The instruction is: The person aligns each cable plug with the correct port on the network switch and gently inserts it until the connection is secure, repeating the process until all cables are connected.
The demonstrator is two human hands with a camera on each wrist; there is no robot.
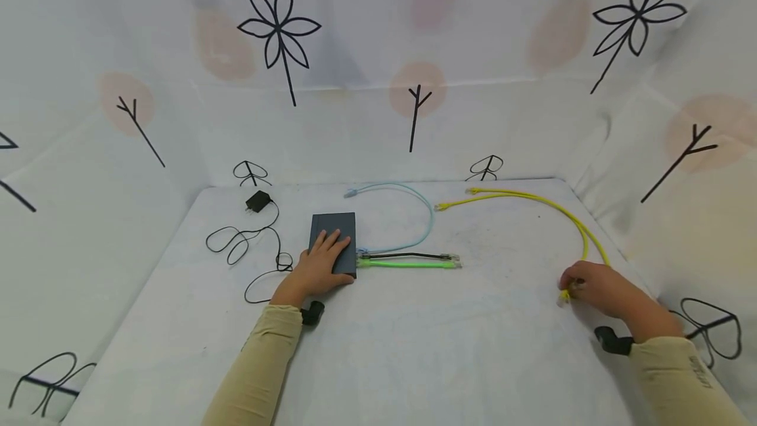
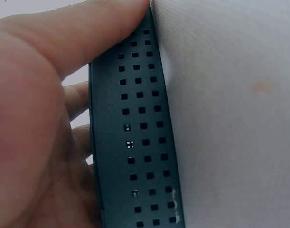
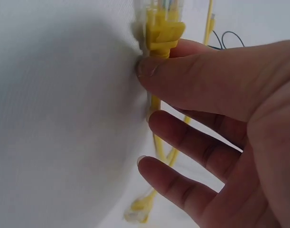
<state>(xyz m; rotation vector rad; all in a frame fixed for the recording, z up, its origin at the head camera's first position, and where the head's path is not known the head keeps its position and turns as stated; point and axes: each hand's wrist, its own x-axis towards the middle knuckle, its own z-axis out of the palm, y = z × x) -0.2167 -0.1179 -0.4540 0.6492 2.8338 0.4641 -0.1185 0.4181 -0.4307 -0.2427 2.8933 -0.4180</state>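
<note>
My left hand (image 1: 319,267) lies on a dark network switch (image 1: 326,221), its fingers spread flat across the top. In the left wrist view, the thumb lies along the side of the switch, which has rows of square vent holes. Far to the right, my right hand (image 1: 606,291) pinches a yellow network cable (image 1: 550,202) close to one plug. The right wrist view shows that yellow plug (image 3: 163,35) just past the thumb and index finger. A second yellow plug (image 3: 140,209) is lower in that view, apart from the fingertips.
Light blue (image 1: 430,215), black (image 1: 408,255) and green (image 1: 408,265) network cables extend from the switch's right side. Left of it are a black power adapter (image 1: 258,201) and its looped cord (image 1: 239,234). White patterned cloth (image 1: 355,117) surrounds the table (image 1: 414,360).
</note>
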